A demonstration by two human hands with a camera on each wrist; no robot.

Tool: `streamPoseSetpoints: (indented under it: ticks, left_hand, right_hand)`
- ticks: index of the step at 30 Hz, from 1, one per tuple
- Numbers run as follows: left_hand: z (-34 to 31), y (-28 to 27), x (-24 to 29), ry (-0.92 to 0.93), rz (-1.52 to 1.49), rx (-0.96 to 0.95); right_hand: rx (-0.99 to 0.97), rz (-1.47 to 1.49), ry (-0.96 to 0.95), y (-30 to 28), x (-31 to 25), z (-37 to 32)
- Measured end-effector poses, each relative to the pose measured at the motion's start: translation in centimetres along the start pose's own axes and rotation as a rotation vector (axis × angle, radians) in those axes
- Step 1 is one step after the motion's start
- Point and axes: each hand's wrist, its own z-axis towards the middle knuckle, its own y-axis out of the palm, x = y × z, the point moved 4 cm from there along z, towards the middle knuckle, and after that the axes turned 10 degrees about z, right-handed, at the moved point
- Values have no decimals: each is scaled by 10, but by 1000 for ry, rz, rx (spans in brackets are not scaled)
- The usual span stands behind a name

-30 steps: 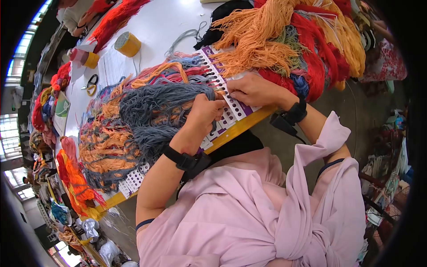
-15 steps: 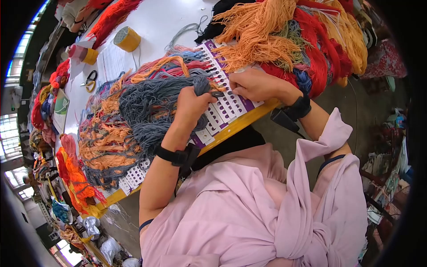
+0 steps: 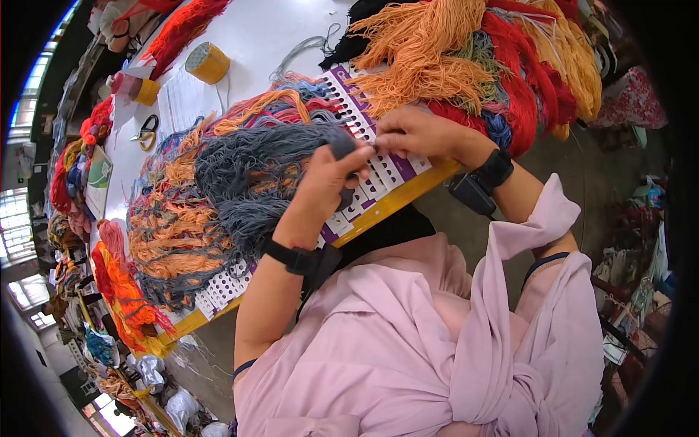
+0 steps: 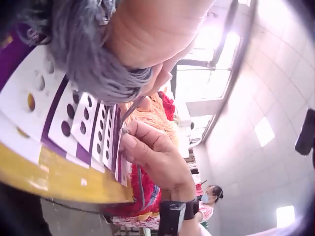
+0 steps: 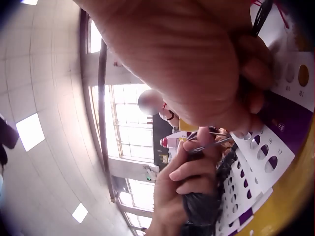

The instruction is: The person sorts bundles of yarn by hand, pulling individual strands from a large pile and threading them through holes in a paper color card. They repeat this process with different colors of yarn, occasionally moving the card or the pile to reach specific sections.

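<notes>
The left hand (image 3: 324, 178) grips a bundle of grey-blue yarn (image 4: 93, 59), with strands running from its fingers toward the other hand. Beside it the right hand (image 3: 422, 135) pinches something small, seemingly strand ends, over the purple and white punched cards (image 3: 346, 91). In the left wrist view the right hand (image 4: 160, 157) has thumb and forefinger together at the cards' edge. The right wrist view shows the left hand (image 5: 189, 179) with thin grey strands between its fingers. Grey yarn (image 3: 240, 164) lies across the cards to the left.
Orange yarn (image 3: 429, 65) and red yarn (image 3: 520, 95) are heaped at the right. Scissors (image 3: 148, 133), a yellow-sided roll (image 3: 208, 64) and a written sheet (image 3: 180, 102) lie on the white table (image 3: 266, 33). Its yellow edge (image 3: 378, 213) runs before the person.
The left hand first drew back left with the grey bundle, then moved right again toward the right hand. The right hand has shifted slightly and stays over the cards.
</notes>
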Motion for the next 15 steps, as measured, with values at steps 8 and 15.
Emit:
streamPoseSetpoints:
  ticks: [8, 15]
  left_hand:
    - [-28, -138, 45, -208, 378, 475]
    - [-56, -174, 75, 22, -281, 200]
  right_hand:
    - [66, -510, -63, 5, -11, -1]
    - [-20, -263, 202, 5, -12, 4]
